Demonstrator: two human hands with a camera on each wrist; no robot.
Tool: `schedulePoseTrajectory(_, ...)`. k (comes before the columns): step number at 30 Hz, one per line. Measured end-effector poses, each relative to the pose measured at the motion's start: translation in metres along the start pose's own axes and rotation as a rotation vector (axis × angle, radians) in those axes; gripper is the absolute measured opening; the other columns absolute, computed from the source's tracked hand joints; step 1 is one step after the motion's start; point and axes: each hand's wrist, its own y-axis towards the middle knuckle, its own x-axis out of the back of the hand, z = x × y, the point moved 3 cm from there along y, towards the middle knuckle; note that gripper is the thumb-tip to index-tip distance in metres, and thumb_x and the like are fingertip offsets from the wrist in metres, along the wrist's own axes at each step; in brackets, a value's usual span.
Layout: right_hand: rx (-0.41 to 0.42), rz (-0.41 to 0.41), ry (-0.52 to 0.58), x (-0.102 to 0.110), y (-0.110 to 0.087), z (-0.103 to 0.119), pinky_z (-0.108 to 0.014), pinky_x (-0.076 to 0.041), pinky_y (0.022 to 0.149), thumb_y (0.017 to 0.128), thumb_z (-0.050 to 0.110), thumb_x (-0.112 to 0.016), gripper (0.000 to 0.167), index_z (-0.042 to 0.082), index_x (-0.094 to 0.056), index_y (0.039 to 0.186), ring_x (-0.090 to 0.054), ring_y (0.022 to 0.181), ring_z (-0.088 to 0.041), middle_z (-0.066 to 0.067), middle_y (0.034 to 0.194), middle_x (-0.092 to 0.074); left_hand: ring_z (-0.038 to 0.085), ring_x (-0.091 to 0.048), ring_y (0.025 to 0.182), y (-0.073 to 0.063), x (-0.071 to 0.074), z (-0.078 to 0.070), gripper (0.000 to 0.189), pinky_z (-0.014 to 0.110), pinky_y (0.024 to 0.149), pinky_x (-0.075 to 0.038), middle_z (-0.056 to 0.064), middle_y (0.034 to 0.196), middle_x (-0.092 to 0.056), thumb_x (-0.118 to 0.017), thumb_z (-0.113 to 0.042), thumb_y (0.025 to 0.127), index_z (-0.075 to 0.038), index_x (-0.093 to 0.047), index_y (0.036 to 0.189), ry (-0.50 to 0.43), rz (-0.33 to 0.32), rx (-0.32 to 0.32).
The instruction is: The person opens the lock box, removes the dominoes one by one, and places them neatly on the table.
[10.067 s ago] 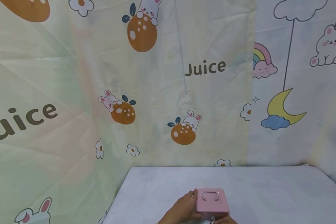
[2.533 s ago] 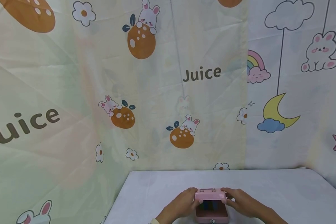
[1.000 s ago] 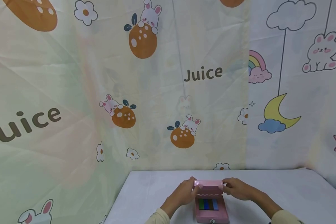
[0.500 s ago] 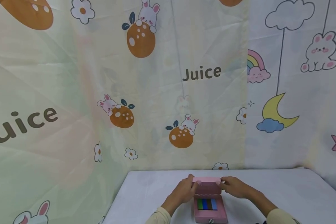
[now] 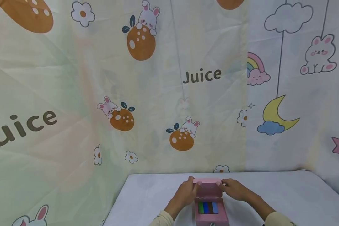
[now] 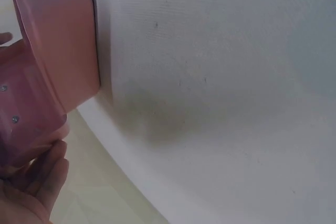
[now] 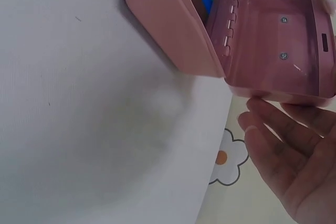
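A small pink metal cash box (image 5: 212,218) stands on the table with its hinged lid (image 5: 210,190) raised upright at the back. My left hand (image 5: 185,193) grips the lid's left edge, thumb at the front. The right hand (image 5: 235,189) holds the opposite edge, its thumb near the top corner. Inside the box lie several coloured bars (image 5: 208,207) side by side: green, blue, brown and light blue. In the right wrist view, fingers (image 7: 281,129) lie along the lid's side, and two screws show inside it. The left wrist view has fingers (image 6: 52,174) against the lid's other side.
A white table (image 5: 152,191) carries the box near its front. A patterned curtain (image 5: 158,94) hangs behind the table's back edge and along the left. A metal latch (image 5: 212,224) sits at the box's front.
Ten seconds ago the box was closed, with the right hand at its front lock. Both hands have since swung the lid up and back, revealing the bars. Little differs from half a second ago.
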Motion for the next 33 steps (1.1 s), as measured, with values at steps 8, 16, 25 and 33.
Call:
schedulePoseTrajectory(8,-0.082,-0.037,-0.028,-0.005,0.002,0.0,-0.047,-0.055,0.078,0.102,0.039,-0.051,0.049,-0.004,-0.064,0.122,-0.066,0.092,-0.024,-0.011,0.105,-0.071,0.016,-0.067,0.086,-0.001,0.0,-0.003,0.058,0.042,0.08,-0.056,0.013,0.101,-0.072,-0.039,-0.059,0.102,-0.005,-0.056,0.115,-0.046,-0.044,0.033)
schedulePoseTrajectory(16,-0.108,-0.059,-0.034,-0.007,0.001,0.0,-0.046,-0.055,0.076,0.102,0.041,-0.051,0.051,-0.004,-0.062,0.123,-0.066,0.091,-0.023,-0.01,0.103,-0.071,0.017,-0.066,0.084,-0.004,-0.001,-0.004,0.051,0.041,0.075,-0.054,0.014,0.098,-0.071,-0.042,-0.053,0.104,-0.005,-0.057,0.111,-0.067,-0.072,0.013)
schedulePoseTrajectory(25,-0.093,-0.08,-0.059,-0.007,-0.003,0.002,-0.049,-0.054,0.079,0.103,0.043,-0.05,0.055,-0.005,-0.059,0.129,-0.067,0.095,-0.026,-0.014,0.109,-0.071,0.021,-0.069,0.093,-0.007,-0.001,-0.003,0.054,0.043,0.081,-0.056,0.015,0.104,-0.071,-0.039,-0.054,0.104,-0.004,-0.056,0.116,-0.09,-0.047,0.025)
schedulePoseTrajectory(33,-0.075,-0.071,-0.092,-0.01,-0.012,0.0,-0.058,-0.052,0.087,0.102,0.05,-0.05,0.067,-0.006,-0.051,0.14,-0.068,0.101,-0.033,-0.018,0.112,-0.072,0.028,-0.069,0.1,-0.012,-0.004,0.006,0.074,0.044,0.083,-0.056,0.018,0.112,-0.07,-0.036,-0.061,0.102,0.005,-0.053,0.132,-0.1,0.037,0.047)
